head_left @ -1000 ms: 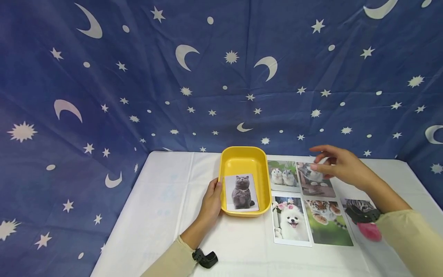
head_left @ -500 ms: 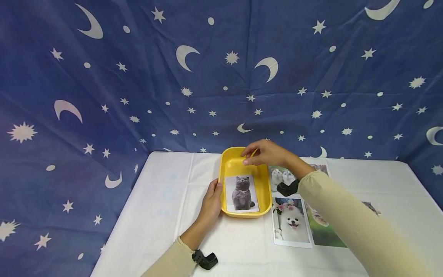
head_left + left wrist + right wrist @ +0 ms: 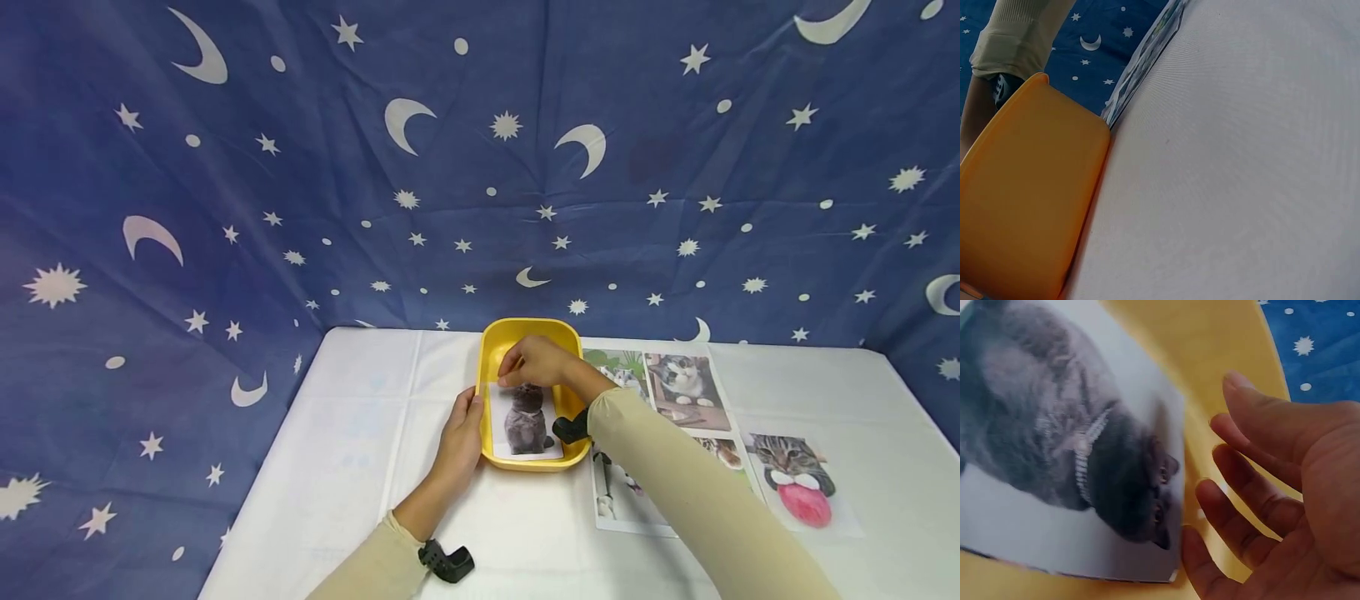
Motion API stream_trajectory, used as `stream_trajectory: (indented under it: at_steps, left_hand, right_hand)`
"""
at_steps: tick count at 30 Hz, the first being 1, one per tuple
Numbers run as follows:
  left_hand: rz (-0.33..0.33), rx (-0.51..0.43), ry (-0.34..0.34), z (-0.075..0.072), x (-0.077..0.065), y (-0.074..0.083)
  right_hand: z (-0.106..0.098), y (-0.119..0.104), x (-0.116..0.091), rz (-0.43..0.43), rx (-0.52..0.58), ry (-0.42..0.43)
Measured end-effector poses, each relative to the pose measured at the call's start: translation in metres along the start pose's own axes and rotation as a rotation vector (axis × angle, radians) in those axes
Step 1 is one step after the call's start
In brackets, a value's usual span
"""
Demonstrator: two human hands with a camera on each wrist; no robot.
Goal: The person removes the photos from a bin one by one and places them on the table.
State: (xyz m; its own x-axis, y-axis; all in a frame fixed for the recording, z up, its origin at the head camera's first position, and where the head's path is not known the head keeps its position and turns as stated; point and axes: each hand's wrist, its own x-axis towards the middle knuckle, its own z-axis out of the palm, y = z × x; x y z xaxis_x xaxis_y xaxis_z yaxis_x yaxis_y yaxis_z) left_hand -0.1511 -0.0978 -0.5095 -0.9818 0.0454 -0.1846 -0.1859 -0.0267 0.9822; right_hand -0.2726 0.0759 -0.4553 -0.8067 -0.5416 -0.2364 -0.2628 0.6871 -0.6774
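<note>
A yellow plastic tray [image 3: 528,464] stands on the white table, its outer wall filling the lower left of the left wrist view. My left hand [image 3: 457,437] holds its left rim in the head view. Inside lies a photo card of a grey cat [image 3: 525,433], seen large in the right wrist view. My right hand [image 3: 536,362] is over the tray, fingertips right at the card's top edge. In the right wrist view its fingers [image 3: 1235,519] are loosely bent, thumb apart from them, with nothing between.
Right of the tray lie several more animal photo cards: a grey-and-white cat card [image 3: 686,387], a tabby cat card [image 3: 795,475] with a pink shape, and others partly hidden under my right sleeve [image 3: 675,475]. A blue star-and-moon cloth [image 3: 480,167] hangs behind the white table [image 3: 360,433].
My right hand has moved left from over the cards on the table into the tray, then down to the grey cat card's top edge. My left hand stays on the tray's rim.
</note>
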Motion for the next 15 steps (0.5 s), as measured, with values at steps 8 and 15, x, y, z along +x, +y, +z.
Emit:
stream_trajectory:
  at_steps: [8, 15]
  left_hand:
    - [-0.01, 0.01, -0.009, 0.002, -0.001, 0.0]
    - [-0.008, 0.018, -0.001, 0.001, 0.001, -0.002]
  right_hand:
    - [0.007, 0.01, -0.001, 0.03, -0.05, -0.012]
    - [0.007, 0.012, -0.005, 0.039, -0.061, 0.022]
